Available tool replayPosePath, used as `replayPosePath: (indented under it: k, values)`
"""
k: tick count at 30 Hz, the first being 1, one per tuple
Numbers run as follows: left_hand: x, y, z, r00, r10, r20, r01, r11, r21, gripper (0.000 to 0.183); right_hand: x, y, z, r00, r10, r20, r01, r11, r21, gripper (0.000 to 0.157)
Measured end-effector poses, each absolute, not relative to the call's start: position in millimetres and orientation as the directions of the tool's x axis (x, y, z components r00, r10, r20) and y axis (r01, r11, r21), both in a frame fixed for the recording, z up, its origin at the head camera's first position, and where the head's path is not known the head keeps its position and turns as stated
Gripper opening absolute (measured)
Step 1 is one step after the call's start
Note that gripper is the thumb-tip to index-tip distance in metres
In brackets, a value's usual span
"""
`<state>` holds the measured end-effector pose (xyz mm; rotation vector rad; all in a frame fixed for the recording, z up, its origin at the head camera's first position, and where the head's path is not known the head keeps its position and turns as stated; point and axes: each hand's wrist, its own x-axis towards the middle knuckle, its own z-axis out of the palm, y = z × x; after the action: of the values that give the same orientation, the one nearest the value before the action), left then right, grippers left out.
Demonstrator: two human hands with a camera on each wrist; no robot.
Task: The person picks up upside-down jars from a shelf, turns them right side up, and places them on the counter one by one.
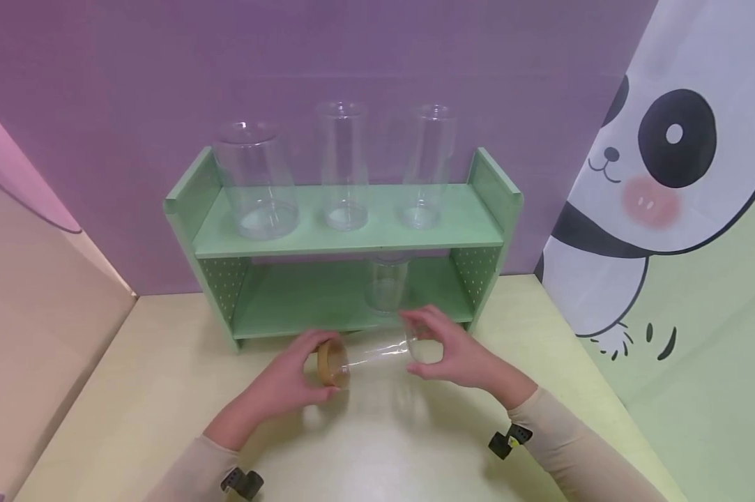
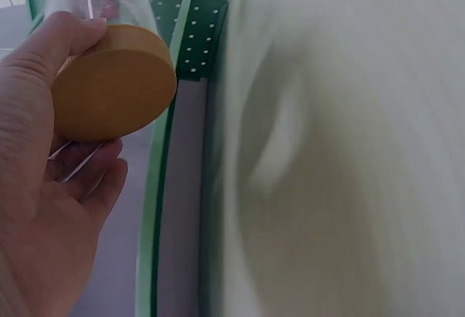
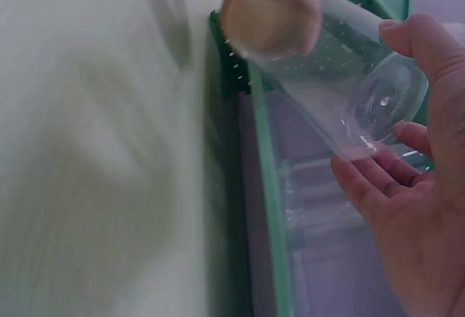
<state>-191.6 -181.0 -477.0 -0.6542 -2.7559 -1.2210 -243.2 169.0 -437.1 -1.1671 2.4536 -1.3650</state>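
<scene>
A clear glass jar (image 1: 377, 350) with a cork-coloured lid (image 1: 332, 362) lies sideways in the air, in front of the green shelf. My left hand (image 1: 292, 380) grips the lid, thumb on one side and fingers on the other; the left wrist view shows the lid's flat tan top (image 2: 116, 95). At the other end, my right hand (image 1: 455, 352) holds the jar's base between thumb and fingers. In the right wrist view the round glass base (image 3: 389, 102) faces the palm, and the lid sits over the far end.
The green two-tier shelf (image 1: 352, 240) stands against the purple wall. Its upper tier bears a wide glass jar (image 1: 258, 185) and two tall narrow ones (image 1: 344, 167) (image 1: 429, 167). A short glass jar (image 1: 387, 286) stands on the lower tier. The pale table (image 1: 377, 446) extends below my hands.
</scene>
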Motion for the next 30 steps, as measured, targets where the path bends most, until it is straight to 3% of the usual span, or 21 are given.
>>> replayPosePath:
  k: [9, 22, 30]
  values:
    - [-196, -190, -467, -0.890, 0.363, 0.277, 0.446, 0.563, 0.695, 0.092, -245, 172, -449, -0.700, -0.676, 0.230, -0.524, 0.269, -0.808, 0.076]
    - [-197, -195, -475, -0.871, 0.379, 0.312, 0.423, 0.257, 0.869, 0.090, -247, 173, -449, -0.703, -0.676, 0.222, -0.518, 0.271, -0.811, 0.079]
    - [-198, -192, -472, -0.872, 0.327, 0.363, 0.436, 0.184, 0.881, 0.090, -243, 168, -459, -0.744, -0.642, 0.184, -0.483, 0.327, -0.812, 0.077]
